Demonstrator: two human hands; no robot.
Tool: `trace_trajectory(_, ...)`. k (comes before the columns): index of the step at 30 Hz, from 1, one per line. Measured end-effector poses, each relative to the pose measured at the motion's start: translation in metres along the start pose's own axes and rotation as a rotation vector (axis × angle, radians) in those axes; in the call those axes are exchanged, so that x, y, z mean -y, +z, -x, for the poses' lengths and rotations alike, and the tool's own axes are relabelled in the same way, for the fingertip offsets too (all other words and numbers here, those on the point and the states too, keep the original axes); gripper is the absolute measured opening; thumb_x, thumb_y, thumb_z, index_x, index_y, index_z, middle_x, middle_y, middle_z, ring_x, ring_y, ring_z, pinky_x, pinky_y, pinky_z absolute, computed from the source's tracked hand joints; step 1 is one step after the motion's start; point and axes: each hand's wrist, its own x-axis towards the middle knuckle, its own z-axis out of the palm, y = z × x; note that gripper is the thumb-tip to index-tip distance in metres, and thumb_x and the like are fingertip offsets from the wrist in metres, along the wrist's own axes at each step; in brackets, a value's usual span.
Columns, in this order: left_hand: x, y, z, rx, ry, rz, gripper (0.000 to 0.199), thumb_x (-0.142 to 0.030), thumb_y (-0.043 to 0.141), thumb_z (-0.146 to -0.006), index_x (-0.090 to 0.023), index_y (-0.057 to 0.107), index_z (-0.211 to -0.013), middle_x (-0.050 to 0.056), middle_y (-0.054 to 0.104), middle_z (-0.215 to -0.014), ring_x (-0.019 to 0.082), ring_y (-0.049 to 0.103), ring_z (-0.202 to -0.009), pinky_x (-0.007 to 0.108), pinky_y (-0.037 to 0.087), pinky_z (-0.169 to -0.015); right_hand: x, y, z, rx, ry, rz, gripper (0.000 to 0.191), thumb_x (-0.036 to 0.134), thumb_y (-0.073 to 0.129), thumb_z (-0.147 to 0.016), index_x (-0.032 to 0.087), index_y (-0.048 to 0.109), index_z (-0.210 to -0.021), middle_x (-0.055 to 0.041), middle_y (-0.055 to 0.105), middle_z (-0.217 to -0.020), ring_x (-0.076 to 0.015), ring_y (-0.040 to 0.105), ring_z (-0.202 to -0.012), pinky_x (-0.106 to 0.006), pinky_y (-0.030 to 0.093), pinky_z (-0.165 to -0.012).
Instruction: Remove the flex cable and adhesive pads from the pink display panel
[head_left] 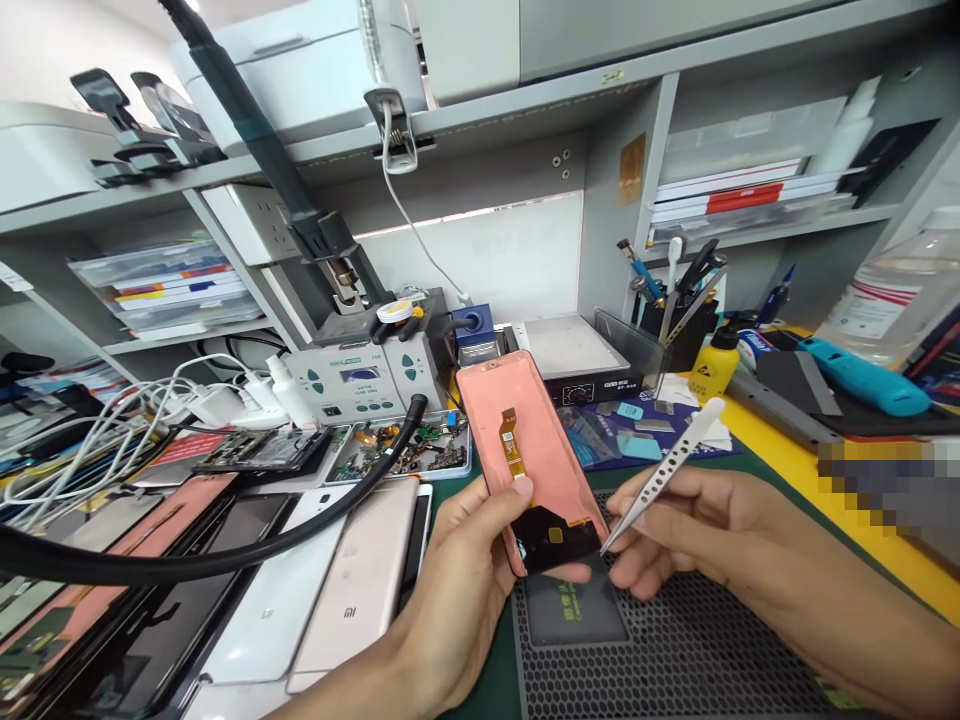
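Note:
My left hand (469,560) grips a phone screen assembly (551,430) tilted up over the mat, its pinkish back facing me. The thumb presses by the orange flex cable (511,445) that runs up the middle of that back. Black film covers the lower end of the assembly. Between the thumb and fingers of my right hand (675,530) is a pair of metal tweezers (660,468) with a row of holes. Their tips point down at the lower right corner of the assembly; whether they touch it, I cannot tell.
A black perforated mat (645,660) lies below my hands. Phones and screens, one a pale pink phone (360,590), cover the left side. A thick black hose (300,565) arcs over them from a rework station (360,375). At right stand a yellow bottle (716,365) and a tool holder (671,300).

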Motion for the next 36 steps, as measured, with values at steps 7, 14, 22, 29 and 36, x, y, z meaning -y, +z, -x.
trace_trajectory(7,0.0,-0.004,-0.002,-0.033,0.029,-0.06,0.021,-0.03,0.064,-0.093,-0.01,0.071,-0.095,0.009,0.07,-0.088,0.015,0.059,-0.072,0.034,0.061,-0.072,-0.001,0.0,-0.002,0.002,-0.03,-0.045,0.035,0.048,0.072,-0.092,0.014,0.072,-0.098,-0.0099,0.077,-0.087,-0.0219,0.076,-0.076,-0.029,0.062,-0.068)
trace_trajectory(14,-0.003,-0.005,-0.004,-0.028,0.032,-0.174,0.012,-0.02,0.065,-0.088,-0.01,0.07,-0.093,0.008,0.068,-0.09,0.01,0.049,-0.062,0.034,0.062,-0.065,0.005,0.001,-0.005,0.005,-0.039,-0.032,0.037,0.051,0.073,-0.09,0.014,0.071,-0.094,-0.0091,0.075,-0.083,-0.0219,0.076,-0.075,-0.029,0.063,-0.068)
trace_trajectory(22,-0.014,-0.008,-0.004,0.219,-0.034,-0.213,0.018,-0.016,0.062,-0.087,-0.013,0.06,-0.105,0.008,0.064,-0.096,0.02,0.071,-0.064,0.028,0.06,-0.048,0.005,-0.001,-0.001,-0.007,-0.107,0.065,0.039,0.055,0.067,-0.093,0.016,0.07,-0.098,-0.0076,0.076,-0.081,-0.0201,0.075,-0.076,-0.029,0.062,-0.071)
trace_trajectory(29,-0.021,-0.006,-0.001,0.244,0.047,-0.253,0.02,-0.018,0.062,-0.091,-0.016,0.05,-0.107,0.001,0.062,-0.072,0.013,0.061,-0.053,0.018,0.051,-0.037,0.007,0.0,0.001,-0.063,-0.192,0.113,0.041,0.058,0.065,-0.093,0.017,0.07,-0.097,-0.0065,0.077,-0.082,-0.019,0.074,-0.074,-0.028,0.061,-0.071)
trace_trajectory(36,-0.027,-0.003,0.002,0.143,0.087,-0.268,0.013,-0.022,0.063,-0.092,-0.016,0.057,-0.102,0.0,0.06,-0.073,0.008,0.054,-0.051,0.013,0.04,-0.034,0.01,0.002,0.008,-0.057,-0.19,0.143,0.04,0.057,0.063,-0.095,0.018,0.071,-0.096,-0.0076,0.076,-0.081,-0.0215,0.072,-0.076,-0.034,0.059,-0.074)
